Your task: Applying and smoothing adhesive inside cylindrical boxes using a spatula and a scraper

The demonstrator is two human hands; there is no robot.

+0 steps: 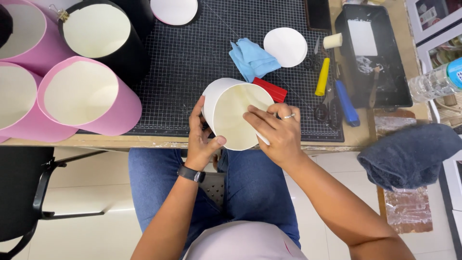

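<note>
Both hands hold a white tube (231, 113) over the near edge of the worktop (159, 141), its open end turned up to the camera. The left hand (201, 137) closes on the tube's left wall, with the thumb on the lower rim and the fingers behind. The right hand (276, 132) lies on the right rim, its fingers (257, 118) reaching inside and pressing flat on the cream inner wall. A ring (288, 115) is on one finger of this hand, and a black watch (191, 174) is on the left wrist.

Just behind the right hand a red block (272, 89) touches the tube. Further away lie a blue cloth (252, 58), a white disc (285, 46), a yellow tool (322, 77) and scissors (325, 108). Far to the left of the left hand stand pink tubes (110, 110) and a black tube (125, 53). To the right of the right hand a dark towel (409, 154) lies.
</note>
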